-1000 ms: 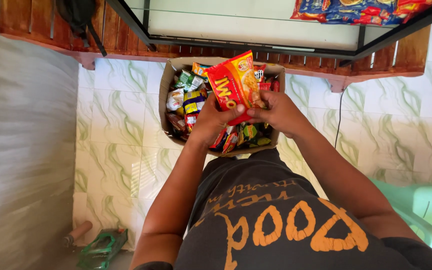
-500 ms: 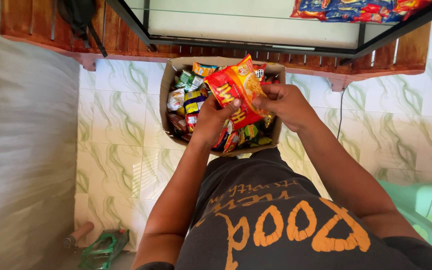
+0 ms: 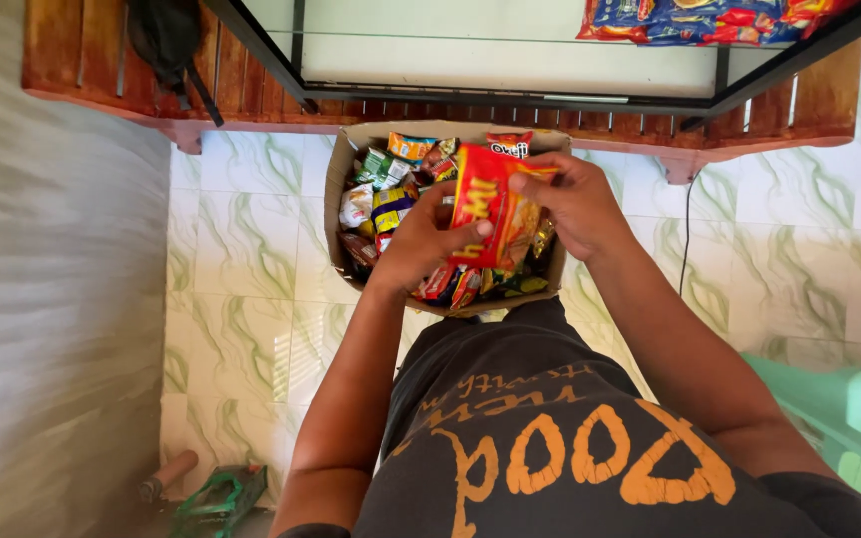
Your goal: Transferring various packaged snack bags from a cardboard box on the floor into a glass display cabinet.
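Both hands hold one red and yellow packet (image 3: 485,214) over an open cardboard box (image 3: 343,174). The left hand (image 3: 421,239) grips the packet's lower left edge, with the thumb lying across its front and the fingers curled behind. The right hand (image 3: 570,199) pinches the packet's upper right corner between thumb and fingertips, the rest of the hand spread just to the right of it. The packet stands nearly upright between the two grips, tilted slightly, its printed face towards the camera.

Directly under the grips, the box is packed with small snack packets (image 3: 386,189) in green, yellow, orange and red; they fill it to the rim and spread left of the left hand. The box sits on a pale tiled floor (image 3: 241,259). Beyond the hands, past the box's far wall, runs a wooden ledge (image 3: 102,60) carrying a glass case with a black frame (image 3: 510,95). More bright packets (image 3: 710,18) lie inside the case, up and right of the right hand.
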